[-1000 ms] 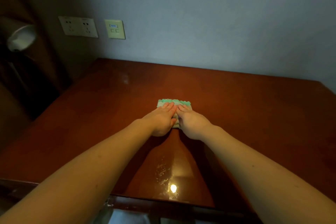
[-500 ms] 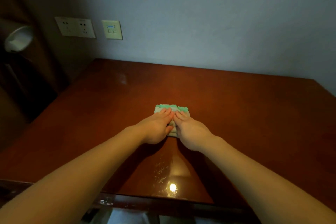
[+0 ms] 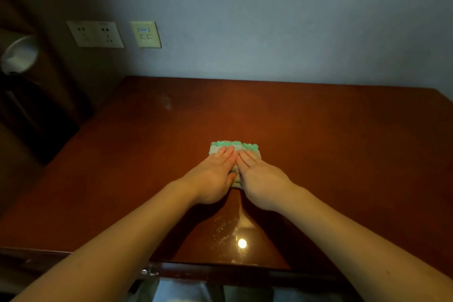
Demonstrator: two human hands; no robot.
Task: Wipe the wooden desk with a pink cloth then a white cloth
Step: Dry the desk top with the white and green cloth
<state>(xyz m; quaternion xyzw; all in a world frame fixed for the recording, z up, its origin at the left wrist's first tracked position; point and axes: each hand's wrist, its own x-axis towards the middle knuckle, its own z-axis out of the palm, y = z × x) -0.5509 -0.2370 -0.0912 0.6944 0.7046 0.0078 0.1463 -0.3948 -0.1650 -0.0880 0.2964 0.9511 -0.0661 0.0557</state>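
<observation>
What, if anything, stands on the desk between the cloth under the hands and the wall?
Nothing visible. The left hand and right hand press flat on the cloth; from it to the wall the desk shows only bare wood.

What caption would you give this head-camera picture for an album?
Left hand and right hand press flat on a pale, green-edged cloth on the wooden desk.

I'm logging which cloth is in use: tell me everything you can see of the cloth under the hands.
The cloth is a small pad, whitish with a wavy green far edge, soft-looking. It lies flat near the middle of the desk. The left hand and right hand press on it side by side, fingers straight, hiding most of it.
</observation>
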